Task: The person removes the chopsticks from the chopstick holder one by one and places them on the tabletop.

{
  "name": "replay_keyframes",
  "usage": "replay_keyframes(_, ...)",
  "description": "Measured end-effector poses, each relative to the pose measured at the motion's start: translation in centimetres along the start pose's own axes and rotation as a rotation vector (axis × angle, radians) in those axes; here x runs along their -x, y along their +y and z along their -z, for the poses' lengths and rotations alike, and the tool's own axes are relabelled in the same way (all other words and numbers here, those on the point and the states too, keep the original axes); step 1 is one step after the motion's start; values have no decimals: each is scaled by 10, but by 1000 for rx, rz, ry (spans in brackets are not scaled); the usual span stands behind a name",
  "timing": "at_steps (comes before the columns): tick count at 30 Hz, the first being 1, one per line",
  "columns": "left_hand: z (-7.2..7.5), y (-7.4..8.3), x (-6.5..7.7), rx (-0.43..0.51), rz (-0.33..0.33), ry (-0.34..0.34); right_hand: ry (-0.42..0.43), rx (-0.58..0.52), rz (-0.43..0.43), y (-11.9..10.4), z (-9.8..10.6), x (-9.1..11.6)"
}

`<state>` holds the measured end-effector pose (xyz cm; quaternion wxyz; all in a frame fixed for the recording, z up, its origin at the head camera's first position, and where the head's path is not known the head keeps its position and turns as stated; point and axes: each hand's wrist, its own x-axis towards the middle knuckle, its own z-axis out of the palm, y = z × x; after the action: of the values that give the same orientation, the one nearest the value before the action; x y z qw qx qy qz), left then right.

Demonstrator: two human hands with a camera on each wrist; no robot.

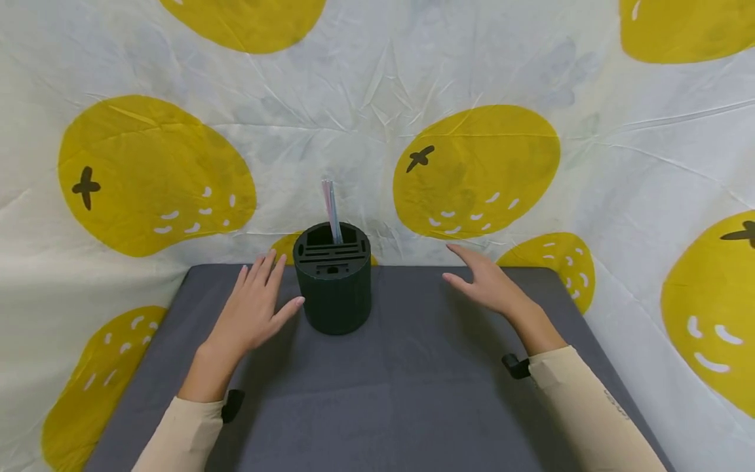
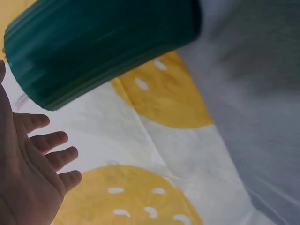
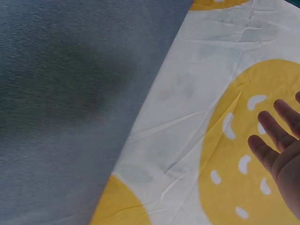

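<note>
A dark green round desk organizer (image 1: 333, 305) stands upright near the back edge of the table, its top divided into slots and a larger opening. Several thin pale sticks (image 1: 331, 206), pinkish and bluish, lean out of that opening; their kind is unclear. Just left of the organizer, my left hand (image 1: 250, 311) is spread with its fingers extended and holds nothing. The left wrist view shows the organizer's side (image 2: 103, 47) close to that hand. My right hand (image 1: 486, 282) hovers farther right, thumb apart from the fingers, with nothing in it.
A dark grey cloth covers the table (image 1: 377, 406). Behind it and at both sides hangs a white fabric (image 1: 318, 151) printed with yellow fruit shapes. Long beige sleeves cover both arms, and a small black device (image 1: 516, 366) sits at each wrist.
</note>
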<state>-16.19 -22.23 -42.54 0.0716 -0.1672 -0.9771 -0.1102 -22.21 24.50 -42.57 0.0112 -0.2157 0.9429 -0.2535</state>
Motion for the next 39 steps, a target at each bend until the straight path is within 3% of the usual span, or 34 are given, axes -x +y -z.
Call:
replay_keyframes(5,8,10,-15,12,-33,26,-29,-10,-11,-10,4,-19)
replay_keyframes(12,14,22,-32,48,-29,6,-45,-85,-35,-28,8,-44)
replay_keyframes(22,13,26,-53,78,-8,-34,-21,-233,16,-54,7,-78)
replay_keyframes(27,9,28,-58,97,-6,-55,-22,-336,44,-70,3,-96)
replay_keyframes(32,4,26,-60,99,7,-76,-40,-383,37,-85,-4,-114)
replay_keyframes(39,0,26,-64,117,7,-77,-2,-414,16,-104,-5,-138)
